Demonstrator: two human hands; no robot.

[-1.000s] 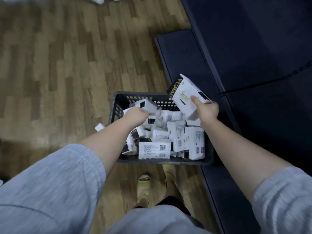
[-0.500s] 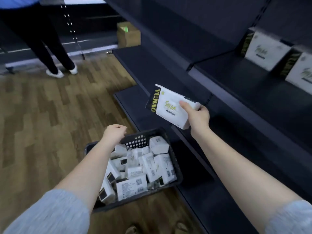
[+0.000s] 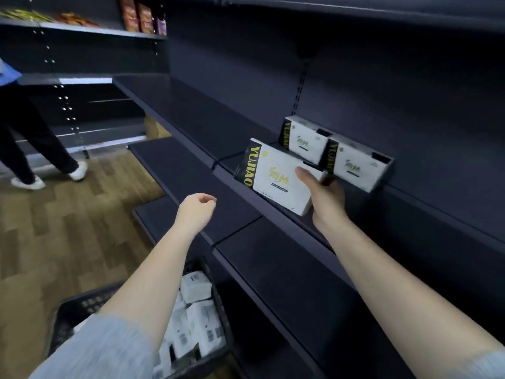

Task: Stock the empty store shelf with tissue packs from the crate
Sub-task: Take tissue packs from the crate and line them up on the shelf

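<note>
- Since the earlier frames, the held tissue pack has been raised from above the crate to the level of the dark shelf, and the left hand has been lifted clear of the crate.
- "YUJIAO" is printed in yellow capitals on the black end panel of the held pack; yellow brush-style script and a small dark bar of unreadable print are set on its white face.
- The pack is pinched at its 3 o'clock end by the right hand, thumb on the front face and the other fingers behind.
- The left hand is held in the air at 9 o'clock of the pack, fingers loosely curled, nothing in it.
- Two shelved packs with the same "YUJIAO" panels are stood side by side, touching, at 2 o'clock of the held one.
- More white packs with small black labels, unreadable, are heaped in the black crate at 7 o'clock, on the wood floor.
- Another person's legs are seen at 9 o'clock of the view, and red packets at 11 o'clock.
</note>
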